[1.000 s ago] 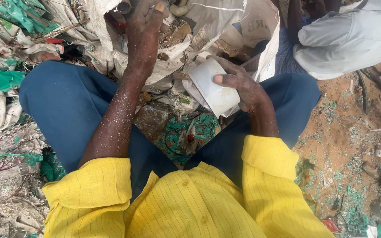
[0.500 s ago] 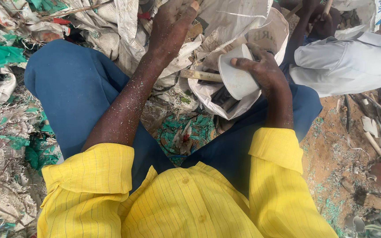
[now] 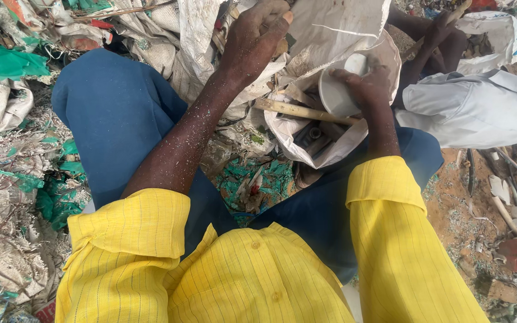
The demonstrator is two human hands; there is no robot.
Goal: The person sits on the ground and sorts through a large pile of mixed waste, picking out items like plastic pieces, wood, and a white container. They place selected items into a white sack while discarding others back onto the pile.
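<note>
1. Cup [image 3: 337, 91], white: gripped at its rim by the right hand [image 3: 371, 87], held over the open mouth of the white sack [image 3: 354, 42], its opening turned toward the wearer.
2. Left hand [image 3: 252, 37]: closed on the sack's upper edge, farther from the cup than the right hand.
3. Stick [image 3: 306, 112]: lies across the sack mouth just below the cup, long axis left to right.
4. Hidden: the cup's far side is behind the fingers; the sack's contents are dark and unclear. Another person's limbs sit at upper right.

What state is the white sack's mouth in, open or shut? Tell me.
Open. The white sack gapes, its rim spread, showing dark scrap pieces inside; the right hand holds a white cup over it.
</note>
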